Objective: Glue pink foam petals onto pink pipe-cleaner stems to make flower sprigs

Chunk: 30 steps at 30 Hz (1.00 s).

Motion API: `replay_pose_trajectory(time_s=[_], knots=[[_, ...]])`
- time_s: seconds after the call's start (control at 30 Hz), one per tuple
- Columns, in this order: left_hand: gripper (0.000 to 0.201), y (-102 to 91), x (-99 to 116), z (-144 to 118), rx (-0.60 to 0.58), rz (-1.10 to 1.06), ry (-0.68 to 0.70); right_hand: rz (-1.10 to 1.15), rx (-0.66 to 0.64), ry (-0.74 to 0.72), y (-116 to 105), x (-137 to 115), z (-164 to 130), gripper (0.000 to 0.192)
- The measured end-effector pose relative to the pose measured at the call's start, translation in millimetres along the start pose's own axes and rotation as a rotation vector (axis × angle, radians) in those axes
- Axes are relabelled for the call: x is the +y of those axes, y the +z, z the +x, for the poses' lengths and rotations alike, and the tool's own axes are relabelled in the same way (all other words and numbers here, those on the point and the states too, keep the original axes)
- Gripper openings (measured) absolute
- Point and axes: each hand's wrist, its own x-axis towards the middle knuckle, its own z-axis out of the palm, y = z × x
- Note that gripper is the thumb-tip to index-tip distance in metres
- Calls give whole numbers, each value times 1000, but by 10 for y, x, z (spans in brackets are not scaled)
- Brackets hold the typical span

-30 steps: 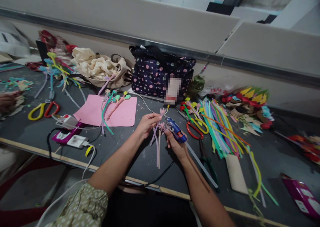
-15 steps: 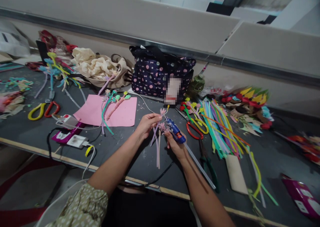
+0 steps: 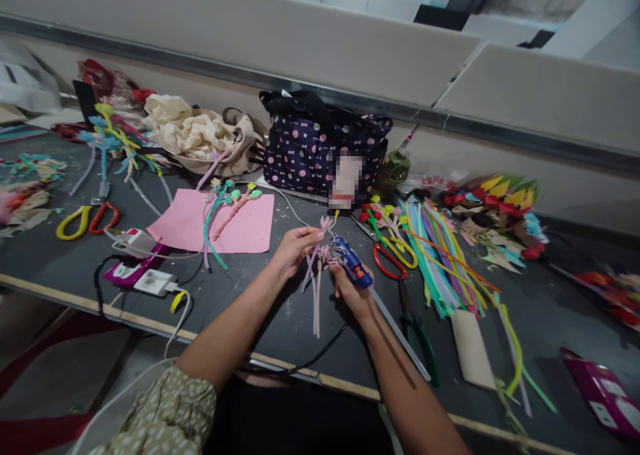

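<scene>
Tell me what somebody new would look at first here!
Probably the big dark-blue cloth bag with pale dots, standing at the back near the middle. Then the bright fan of many-coloured fuzzy stems on the right, nearer the front. Centrally, the right hand holds a blue plastic glue gun.

A dark grey tabletop edged with a pale wooden-looking strip carries a crowded spread. At left lie metal scissors with yellow and red handles and a purple-and-white oblong power strip, near a sheet of pink paper. A navy fabric bag printed with pastel dots stands toward the back, beside a beige cloth bag of crumpled cream fabric. At right, a long bundle of multicoloured fuzzy stems lies near dark-green-handled pliers, with a flat beige oblong piece at its near end.
</scene>
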Motion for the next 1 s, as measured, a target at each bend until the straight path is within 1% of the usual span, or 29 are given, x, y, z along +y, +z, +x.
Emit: replay_pose_trajectory(time_s=[0.27,0.53,1.0], knots=[[34,-14,-7,5,-7,4,1,-1,9,8,11,39,5,42],[33,-6,2,-1,3,-7,1,-22,4,-4,12,28,1,39],[32,-9,1,8,21,-9,20,-11,7,40,24,48,13,39]])
